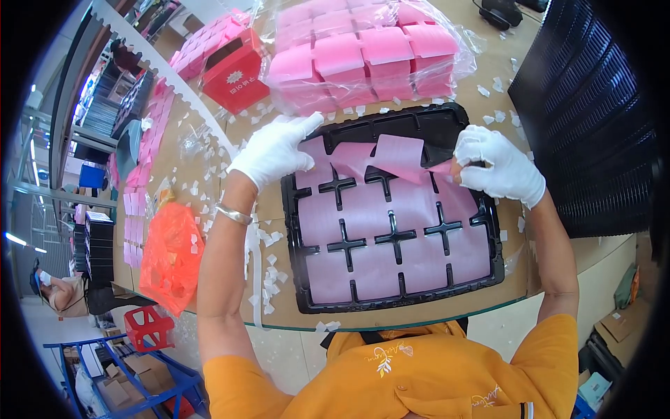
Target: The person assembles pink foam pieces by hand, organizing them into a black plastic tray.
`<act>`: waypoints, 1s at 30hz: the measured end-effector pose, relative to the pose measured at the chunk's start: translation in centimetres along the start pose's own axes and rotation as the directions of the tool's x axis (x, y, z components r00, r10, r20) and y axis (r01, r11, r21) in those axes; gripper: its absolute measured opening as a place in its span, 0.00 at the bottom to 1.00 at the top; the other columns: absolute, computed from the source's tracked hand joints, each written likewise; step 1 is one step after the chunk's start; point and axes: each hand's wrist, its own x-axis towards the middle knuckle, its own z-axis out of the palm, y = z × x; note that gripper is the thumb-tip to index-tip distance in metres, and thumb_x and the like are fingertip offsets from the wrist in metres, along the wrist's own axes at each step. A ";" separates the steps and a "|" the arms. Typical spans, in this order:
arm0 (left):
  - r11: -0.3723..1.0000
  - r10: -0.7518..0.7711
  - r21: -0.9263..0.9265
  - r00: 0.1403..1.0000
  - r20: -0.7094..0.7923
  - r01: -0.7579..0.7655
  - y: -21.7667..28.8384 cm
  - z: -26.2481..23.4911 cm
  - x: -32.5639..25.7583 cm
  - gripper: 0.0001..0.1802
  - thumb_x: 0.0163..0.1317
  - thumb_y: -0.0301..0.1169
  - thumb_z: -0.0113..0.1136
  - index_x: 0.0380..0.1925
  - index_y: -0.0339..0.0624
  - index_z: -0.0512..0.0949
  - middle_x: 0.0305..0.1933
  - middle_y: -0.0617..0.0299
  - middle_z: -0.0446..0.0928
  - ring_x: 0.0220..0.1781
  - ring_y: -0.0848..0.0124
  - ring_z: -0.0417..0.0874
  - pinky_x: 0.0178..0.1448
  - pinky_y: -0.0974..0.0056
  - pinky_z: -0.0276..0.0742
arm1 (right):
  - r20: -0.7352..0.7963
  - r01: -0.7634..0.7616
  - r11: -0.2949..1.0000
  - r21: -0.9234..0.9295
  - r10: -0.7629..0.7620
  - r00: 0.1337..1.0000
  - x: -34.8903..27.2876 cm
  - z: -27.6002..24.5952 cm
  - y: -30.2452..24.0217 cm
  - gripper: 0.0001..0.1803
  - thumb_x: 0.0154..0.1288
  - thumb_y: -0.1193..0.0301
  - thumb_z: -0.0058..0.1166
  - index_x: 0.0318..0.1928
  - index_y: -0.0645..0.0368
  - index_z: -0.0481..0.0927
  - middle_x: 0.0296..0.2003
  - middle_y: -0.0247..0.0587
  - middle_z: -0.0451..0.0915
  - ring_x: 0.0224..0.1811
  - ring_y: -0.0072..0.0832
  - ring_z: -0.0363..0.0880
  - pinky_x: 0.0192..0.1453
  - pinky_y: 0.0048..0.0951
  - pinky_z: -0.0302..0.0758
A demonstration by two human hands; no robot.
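Observation:
A black plastic tray (pixel 303 279) with raised cross-shaped dividers lies in front of me. Thin pink sheet material (pixel 363 209) covers most of its compartments. Along the far row a pink strip (pixel 401 155) stands up, curled and twisted, with dark tray showing behind it. My right hand (pixel 499 164), in a white glove, pinches the strip's right end above the tray's far right corner. My left hand (pixel 276 150), also gloved, is at the far left corner, thumb and fingers apart; its thumb is by the pink material, and whether it touches it is hard to tell.
Behind the tray sits a plastic-wrapped bundle of pink pieces (pixel 370 63), beside a red box (pixel 234 73). Stacked black trays (pixel 586 119) rise at right. An orange plastic bag (pixel 171 258) and a white notched strip (pixel 167 73) lie left. White scraps (pixel 269 279) litter the table.

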 end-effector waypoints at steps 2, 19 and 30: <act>0.999 -0.006 0.050 1.000 0.006 0.006 -0.7 0.5 0.3 0.45 0.47 0.31 0.71 0.70 0.48 0.69 0.62 0.48 0.77 0.64 0.55 0.76 0.69 0.59 0.72 | 0.037 0.012 1.000 -0.021 -0.011 0.999 -0.3 0.0 -0.8 0.09 0.52 0.74 0.65 0.31 0.63 0.79 0.32 0.42 0.76 0.39 0.40 0.75 0.47 0.36 0.73; 0.938 0.079 -0.327 0.991 -0.109 -0.111 -2.8 2.2 -3.2 0.08 0.54 0.30 0.67 0.31 0.38 0.81 0.33 0.54 0.81 0.38 0.57 0.82 0.48 0.58 0.77 | -0.020 -0.129 0.977 0.169 0.135 0.991 -0.9 -0.1 -1.2 0.04 0.54 0.75 0.58 0.30 0.61 0.76 0.33 0.43 0.79 0.40 0.41 0.79 0.48 0.36 0.75; 0.965 0.234 -0.019 0.896 -0.377 -0.260 3.8 2.3 -15.3 0.20 0.41 0.34 0.77 0.36 0.45 0.81 0.35 0.59 0.77 0.40 0.57 0.78 0.48 0.55 0.73 | 0.109 0.054 0.950 -0.309 -0.021 0.994 -5.6 -0.3 -6.9 0.17 0.44 0.62 0.71 0.33 0.56 0.80 0.35 0.38 0.79 0.42 0.42 0.77 0.49 0.40 0.72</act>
